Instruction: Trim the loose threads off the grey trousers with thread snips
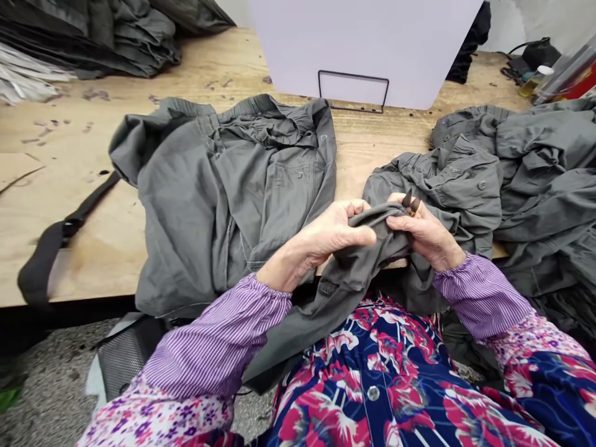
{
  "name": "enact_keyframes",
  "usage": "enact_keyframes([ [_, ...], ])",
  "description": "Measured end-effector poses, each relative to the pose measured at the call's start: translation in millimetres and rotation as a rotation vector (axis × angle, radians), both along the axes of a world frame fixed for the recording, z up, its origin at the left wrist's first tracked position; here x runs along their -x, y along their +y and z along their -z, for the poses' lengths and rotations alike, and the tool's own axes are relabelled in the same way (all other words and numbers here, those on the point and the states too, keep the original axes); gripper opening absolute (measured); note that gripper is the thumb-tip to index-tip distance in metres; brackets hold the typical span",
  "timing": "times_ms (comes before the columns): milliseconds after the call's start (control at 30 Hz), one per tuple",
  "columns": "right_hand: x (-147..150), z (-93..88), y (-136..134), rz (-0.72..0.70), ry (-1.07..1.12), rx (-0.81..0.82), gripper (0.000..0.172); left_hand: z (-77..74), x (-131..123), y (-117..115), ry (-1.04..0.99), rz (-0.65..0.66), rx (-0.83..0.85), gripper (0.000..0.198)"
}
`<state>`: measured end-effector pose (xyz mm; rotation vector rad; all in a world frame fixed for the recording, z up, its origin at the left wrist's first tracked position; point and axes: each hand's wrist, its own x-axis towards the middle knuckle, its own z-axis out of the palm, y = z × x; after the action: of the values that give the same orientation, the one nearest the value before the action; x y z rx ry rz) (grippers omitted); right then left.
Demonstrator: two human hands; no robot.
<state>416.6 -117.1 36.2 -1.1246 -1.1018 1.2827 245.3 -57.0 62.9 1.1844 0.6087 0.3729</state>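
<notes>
One gray pocketed garment point(181, 217) lies left; near centre, the left hand point(328, 233) loosely clasps gray cloth point(344, 273), the right hand point(426, 234) pinching it alongside apparent dark-tipped snips point(408, 199). Trimming seems the step; a cut would call for tautness.

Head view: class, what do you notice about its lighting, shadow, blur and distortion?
Head view: soft, diffuse light on the wooden tabletop; head view: dark shadow beneath its front edge; head view: left hand and right hand fairly sharp, lower end of the black strap slightly smeared; head view: wide-angle stretching towards the edges.
</notes>
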Motion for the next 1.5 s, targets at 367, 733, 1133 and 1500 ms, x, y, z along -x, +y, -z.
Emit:
enact_keyframes([
  [367,-1,-20.0,-10,-0.255,-0.226,0.094,0.039,-8.0,-7,-5,0.051,-0.264,-0.240,0.024],
  [733,-5,16.7,-27,-0.011,0.029,0.080,0.048,11.3,-32,-8,-0.048,-0.280,-0.107,0.024],
  [1133,-11,-6.3,-27,0.015,-0.113,0.092,0.023,13.6,-15,-10,0.090,0.124,0.190,0.041],
  [1500,-13,-2.2,-23,0.122,-0.406,-0.175,0.026,6.5,-23,-29,0.115,-0.098,0.012,0.030],
])
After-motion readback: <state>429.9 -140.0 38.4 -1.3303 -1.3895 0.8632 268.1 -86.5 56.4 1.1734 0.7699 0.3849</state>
